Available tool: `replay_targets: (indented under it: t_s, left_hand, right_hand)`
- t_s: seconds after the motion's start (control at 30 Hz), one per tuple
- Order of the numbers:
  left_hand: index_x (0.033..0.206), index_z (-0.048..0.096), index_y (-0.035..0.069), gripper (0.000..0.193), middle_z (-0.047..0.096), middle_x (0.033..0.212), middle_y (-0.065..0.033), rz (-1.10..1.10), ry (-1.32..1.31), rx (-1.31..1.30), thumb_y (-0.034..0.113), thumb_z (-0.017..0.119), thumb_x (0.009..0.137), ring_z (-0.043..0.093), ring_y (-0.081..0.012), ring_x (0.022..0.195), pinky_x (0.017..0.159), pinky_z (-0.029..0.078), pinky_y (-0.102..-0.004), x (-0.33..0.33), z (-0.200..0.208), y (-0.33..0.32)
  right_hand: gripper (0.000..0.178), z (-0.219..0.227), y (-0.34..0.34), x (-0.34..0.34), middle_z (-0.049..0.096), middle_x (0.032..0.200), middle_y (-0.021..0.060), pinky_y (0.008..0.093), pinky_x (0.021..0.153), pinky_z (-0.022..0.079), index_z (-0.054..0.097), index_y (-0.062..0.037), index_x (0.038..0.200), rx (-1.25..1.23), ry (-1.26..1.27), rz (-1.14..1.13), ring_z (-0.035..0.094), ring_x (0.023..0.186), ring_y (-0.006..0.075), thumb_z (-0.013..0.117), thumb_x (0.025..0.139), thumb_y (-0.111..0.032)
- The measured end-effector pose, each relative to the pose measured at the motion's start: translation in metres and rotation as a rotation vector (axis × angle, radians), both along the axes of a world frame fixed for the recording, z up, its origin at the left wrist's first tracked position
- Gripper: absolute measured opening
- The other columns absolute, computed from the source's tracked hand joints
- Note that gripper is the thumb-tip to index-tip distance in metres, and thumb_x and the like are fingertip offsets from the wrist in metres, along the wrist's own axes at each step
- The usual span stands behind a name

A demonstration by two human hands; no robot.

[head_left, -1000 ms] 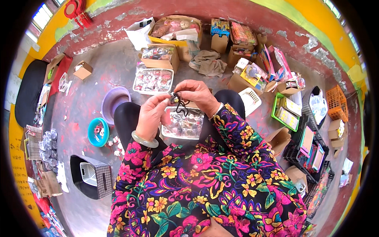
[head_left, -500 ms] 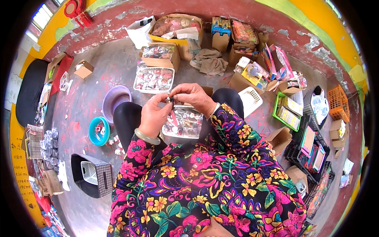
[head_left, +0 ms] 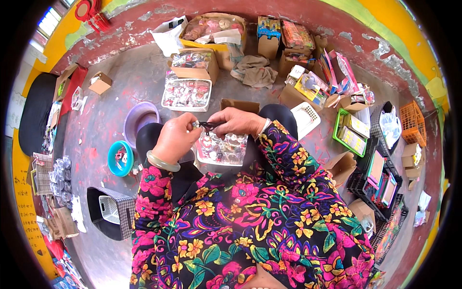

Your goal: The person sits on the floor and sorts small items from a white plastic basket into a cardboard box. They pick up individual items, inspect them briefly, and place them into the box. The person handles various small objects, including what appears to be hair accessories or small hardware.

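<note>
Holding dark cord (head_left: 209,125), drawn short between both hands, above white basket (head_left: 220,164) of small packaged items between legs. Left hand (head_left: 174,137) pinches one end, small pale piece (head_left: 196,124) at fingertips; right hand (head_left: 239,122) grips other end, fingers closed. Pale bangle (head_left: 162,162) around left wrist. Second filled white basket (head_left: 185,109) on floor beyond hands; cardboard box (head_left: 243,104) just beyond right hand. Purple basin (head_left: 131,129), teal basin (head_left: 119,173) on floor, left side. White tray (head_left: 303,129) beside right knee.
</note>
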State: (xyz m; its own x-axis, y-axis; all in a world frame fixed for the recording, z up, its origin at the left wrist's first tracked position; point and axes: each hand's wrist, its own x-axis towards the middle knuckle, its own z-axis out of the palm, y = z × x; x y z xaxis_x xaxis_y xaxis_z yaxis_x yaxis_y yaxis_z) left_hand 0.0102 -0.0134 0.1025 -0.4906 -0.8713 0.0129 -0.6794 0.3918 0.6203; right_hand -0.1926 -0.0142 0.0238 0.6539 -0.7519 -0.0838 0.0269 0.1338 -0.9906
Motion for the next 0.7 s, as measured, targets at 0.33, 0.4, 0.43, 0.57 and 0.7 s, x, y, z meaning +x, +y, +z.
replay_targets:
  t_s: [0.33, 0.4, 0.43, 0.57, 0.7]
  left_hand:
    - [0.082, 0.056, -0.002, 0.011, 0.062, 0.066, -0.0066, 0.094, 0.412, 0.780, 0.009, 0.058, 0.081, 0.042, -0.0054, 0.034, 0.033, 0.030, -0.0173, 0.027, 0.002, 0.005]
    - [0.083, 0.056, -0.001, 0.010, 0.063, 0.067, -0.0071, 0.100, 0.446, 0.781, 0.009, 0.057, 0.082, 0.042, -0.0052, 0.034, 0.033, 0.030, -0.0171, 0.033, 0.003, 0.002]
    - [0.083, 0.056, -0.001, 0.010, 0.063, 0.067, -0.0073, 0.104, 0.463, 0.781, 0.008, 0.057, 0.082, 0.042, -0.0051, 0.034, 0.033, 0.030, -0.0170, 0.038, 0.004, 0.000]
    - [0.083, 0.056, -0.001, 0.010, 0.063, 0.067, -0.0075, 0.105, 0.490, 0.768, 0.008, 0.057, 0.082, 0.042, -0.0055, 0.034, 0.033, 0.031, -0.0175, 0.046, 0.006, -0.003]
    - [0.082, 0.054, -0.001, 0.013, 0.061, 0.064, -0.0056, 0.108, 0.347, 0.687, 0.011, 0.057, 0.083, 0.050, -0.0083, 0.038, 0.035, 0.033, -0.0183, 0.035, 0.012, 0.002]
  right_hand:
    - [0.024, 0.006, -0.003, -0.027, 0.054, 0.064, -0.0005, 0.0192, 0.050, 0.039, 0.061, 0.0031, 0.103, 0.285, -0.106, -0.074, 0.049, 0.055, 0.0059, 0.059, 0.083, -0.008]
    - [0.026, 0.007, -0.001, -0.029, 0.055, 0.066, -0.0010, 0.0201, 0.052, 0.042, 0.061, 0.0025, 0.106, 0.330, -0.183, -0.076, 0.048, 0.054, 0.0047, 0.060, 0.084, -0.011]
    - [0.026, 0.010, 0.000, -0.029, 0.056, 0.066, -0.0008, 0.0203, 0.053, 0.043, 0.061, 0.0024, 0.106, 0.346, -0.219, -0.094, 0.048, 0.055, 0.0047, 0.059, 0.084, -0.011]
    - [0.030, 0.009, -0.001, -0.032, 0.060, 0.075, 0.0021, 0.0211, 0.062, 0.047, 0.058, 0.0013, 0.113, 0.323, -0.253, -0.055, 0.055, 0.066, 0.0075, 0.058, 0.085, -0.011]
    - [0.041, 0.005, -0.004, -0.029, 0.059, 0.098, 0.0071, 0.0224, 0.071, 0.046, 0.051, -0.0001, 0.122, 0.054, -0.054, -0.133, 0.055, 0.087, 0.0108, 0.059, 0.084, -0.012]
